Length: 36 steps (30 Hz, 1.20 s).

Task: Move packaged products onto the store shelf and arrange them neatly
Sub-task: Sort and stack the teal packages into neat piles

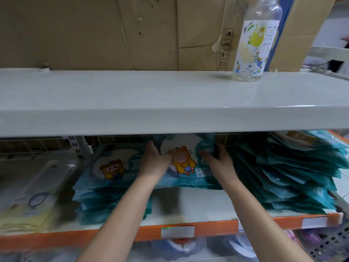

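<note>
Nearest: orange shelf lip (213,226) with a white price tag (177,231), both forearms reaching in over it. Person is holding a teal packet bundle (186,167), cartoon print up, raised off the lower shelf (194,203) in the gap between two stacks. Left hand (154,163) is gripping the bundle's left edge, thumb across the front. Right hand (219,160) is grasping the right edge, fingers curled round it. Left stack (105,190) of the same packets is lying flat just beside; right stack (287,174) is leaning, fanned and messy. Yellowish packs (28,203) at far left, blurred.

Step, my read: placing this bundle into the middle slot. Next move probably calls for lowering it flat onto the bare shelf, pushing back, squaring edges with neighbours; right stack looks like it needs straightening.

Further up: upper shelf (132,95) carrying a clear bottle (255,40), cardboard boxes (94,31) behind.
</note>
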Available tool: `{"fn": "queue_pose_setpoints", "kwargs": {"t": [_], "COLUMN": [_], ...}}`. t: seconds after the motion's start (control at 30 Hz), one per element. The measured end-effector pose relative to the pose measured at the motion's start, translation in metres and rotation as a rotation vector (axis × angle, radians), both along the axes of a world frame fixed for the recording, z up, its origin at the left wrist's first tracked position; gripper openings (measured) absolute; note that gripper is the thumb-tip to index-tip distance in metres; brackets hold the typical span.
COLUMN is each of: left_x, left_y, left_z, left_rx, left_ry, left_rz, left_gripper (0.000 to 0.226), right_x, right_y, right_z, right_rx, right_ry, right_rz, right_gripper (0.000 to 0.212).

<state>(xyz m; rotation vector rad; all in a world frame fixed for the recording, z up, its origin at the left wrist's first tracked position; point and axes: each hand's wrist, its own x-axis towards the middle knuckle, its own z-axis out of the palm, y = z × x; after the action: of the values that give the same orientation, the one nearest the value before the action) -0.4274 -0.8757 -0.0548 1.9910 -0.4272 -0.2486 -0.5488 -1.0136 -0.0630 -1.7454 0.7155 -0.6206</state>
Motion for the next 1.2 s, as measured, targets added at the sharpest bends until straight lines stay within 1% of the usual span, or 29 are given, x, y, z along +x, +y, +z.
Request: {"fn": "queue_pose_setpoints", "kwargs": {"t": [0.13, 0.2, 0.27, 0.37, 0.4, 0.43, 0.5, 0.53, 0.6, 0.63, 0.7, 0.77, 0.8, 0.87, 0.97, 1.0, 1.07, 1.13, 1.2], "left_x": [0.044, 0.062, 0.077, 0.095, 0.099, 0.104, 0.111, 0.113, 0.118, 0.12, 0.121, 0.125, 0.128, 0.133, 0.129, 0.127, 0.122, 0.112, 0.095], "left_y": [0.059, 0.087, 0.112, 0.138, 0.144, 0.148, 0.155, 0.158, 0.164, 0.166, 0.167, 0.167, 0.167, 0.167, 0.167, 0.168, 0.168, 0.161, 0.142], "left_z": [0.027, 0.033, 0.036, 0.03, 0.028, 0.025, 0.016, 0.01, -0.004, -0.011, -0.019, -0.022, -0.023, -0.024, -0.024, -0.023, -0.017, -0.005, 0.008], "left_rx": [0.089, 0.122, 0.141, 0.163, 0.158, 0.154, 0.163, 0.189, 0.291, 0.312, 0.246, 0.196, 0.195, 0.217, 0.201, 0.216, 0.267, 0.351, 0.365], "left_ry": [-0.034, -0.048, -0.057, -0.033, -0.023, -0.013, -0.001, -0.003, -0.015, -0.002, 0.056, 0.091, 0.091, 0.089, 0.083, 0.054, -0.082, -0.226, -0.288], "left_rz": [-0.006, 0.011, 0.032, 0.063, 0.059, 0.046, 0.031, 0.018, 0.015, 0.016, -0.006, -0.018, -0.024, -0.011, 0.042, 0.075, 0.145, 0.207, 0.19], "left_gripper": [0.064, 0.061, 0.057, 0.057, 0.054, 0.047, 0.035, 0.037, 0.056, 0.064, 0.068, 0.067, 0.07, 0.078, 0.073, 0.068, 0.058, 0.056, 0.056], "right_x": [0.038, 0.06, 0.081, 0.105, 0.113, 0.118, 0.126, 0.127, 0.127, 0.127, 0.128, 0.129, 0.129, 0.126, 0.117, 0.113, 0.103, 0.09, 0.074], "right_y": [0.045, 0.069, 0.09, 0.114, 0.12, 0.125, 0.132, 0.135, 0.138, 0.14, 0.143, 0.144, 0.144, 0.143, 0.142, 0.141, 0.136, 0.125, 0.106], "right_z": [0.019, 0.023, 0.025, 0.023, 0.018, 0.015, 0.004, -0.001, -0.014, -0.018, -0.023, -0.021, -0.018, -0.013, -0.01, -0.01, -0.008, -0.005, -0.002], "right_rx": [0.09, 0.117, 0.086, -0.004, -0.041, -0.091, -0.208, -0.285, -0.428, -0.439, -0.346, -0.249, -0.211, -0.134, -0.108, -0.092, -0.075, -0.083, -0.087], "right_ry": [0.041, 0.053, 0.083, 0.129, 0.148, 0.174, 0.241, 0.297, 0.419, 0.445, 0.425, 0.378, 0.357, 0.313, 0.281, 0.266, 0.228, 0.188, 0.138], "right_rz": [0.132, 0.175, 0.199, 0.188, 0.18, 0.174, 0.15, 0.123, 0.065, 0.06, 0.097, 0.135, 0.147, 0.175, 0.217, 0.224, 0.231, 0.197, 0.135], "right_gripper": [0.038, 0.026, 0.016, 0.009, 0.011, 0.018, 0.038, 0.044, 0.053, 0.055, 0.053, 0.043, 0.041, 0.04, 0.045, 0.045, 0.043, 0.039, 0.033]}}
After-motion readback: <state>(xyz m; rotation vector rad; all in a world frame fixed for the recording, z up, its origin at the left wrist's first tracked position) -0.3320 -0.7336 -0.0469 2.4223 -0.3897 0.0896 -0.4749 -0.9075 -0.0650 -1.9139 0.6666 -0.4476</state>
